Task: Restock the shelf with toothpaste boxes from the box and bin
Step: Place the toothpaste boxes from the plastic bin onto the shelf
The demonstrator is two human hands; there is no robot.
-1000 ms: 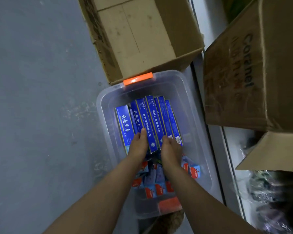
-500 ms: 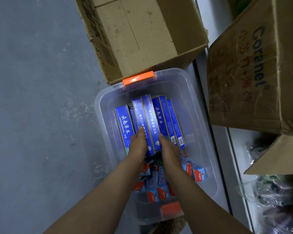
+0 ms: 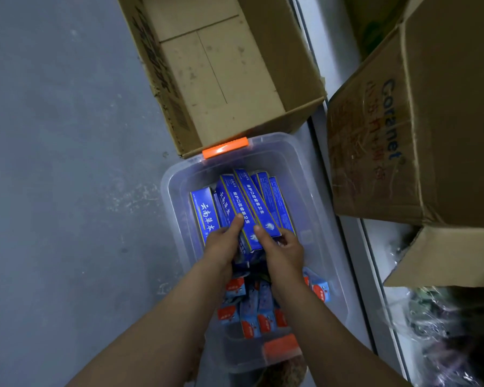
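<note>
Inside the clear plastic bin on the grey floor, the left hand and right hand clamp a bundle of blue toothpaste boxes between them, thumbs pressed on top, fingers curled beneath.

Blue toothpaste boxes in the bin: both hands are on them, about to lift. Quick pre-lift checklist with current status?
1. Left hand grips the blue toothpaste boxes: ok.
2. Right hand grips the same bundle: ok.
3. Bundle squared up: not ok, boxes fan out at the far ends.
4. Clear bin has no lid in the way: ok.
5. Small red-and-blue boxes lie free of the bundle: cannot tell, arms cover the overlap.
6. Shelf space ready: cannot tell.
</note>
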